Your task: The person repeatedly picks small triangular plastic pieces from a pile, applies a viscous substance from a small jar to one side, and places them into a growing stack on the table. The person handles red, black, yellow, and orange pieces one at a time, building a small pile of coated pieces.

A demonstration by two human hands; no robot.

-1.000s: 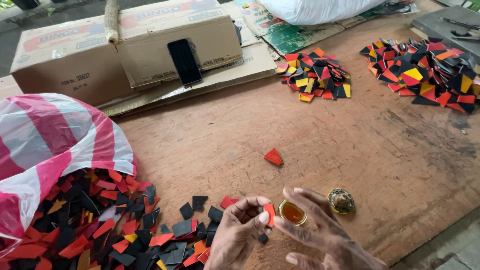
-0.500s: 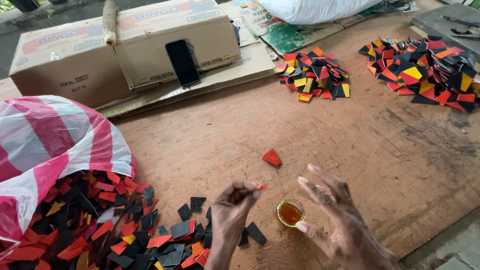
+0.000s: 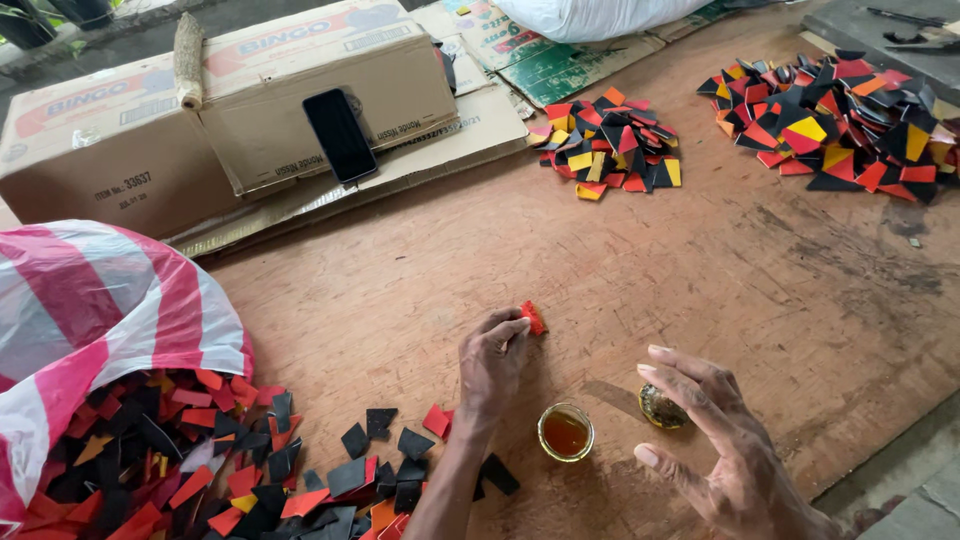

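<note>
My left hand (image 3: 492, 362) reaches forward over the wooden table (image 3: 420, 300), and its fingertips pinch a small red piece (image 3: 533, 317) that rests on or just above the board. My right hand (image 3: 722, 448) hovers with fingers spread and holds nothing. It is just right of a small round jar (image 3: 566, 432) of amber liquid, and its fingers partly cover the jar's lid (image 3: 658, 408). A heap of loose red, black and orange pieces (image 3: 250, 470) lies by my left forearm.
A red-and-white striped plastic bag (image 3: 90, 310) spills the heap at the left. Cardboard boxes (image 3: 230, 110) with a black phone (image 3: 340, 135) leaning on them stand at the back. Two piles of joined coloured pieces (image 3: 610, 145) (image 3: 840, 120) lie at the far right. The table edge runs along the lower right.
My left hand has moved forward from beside the jar, carrying a red piece to where a red piece lay on the board. My right hand has let go of the jar and opened.
</note>
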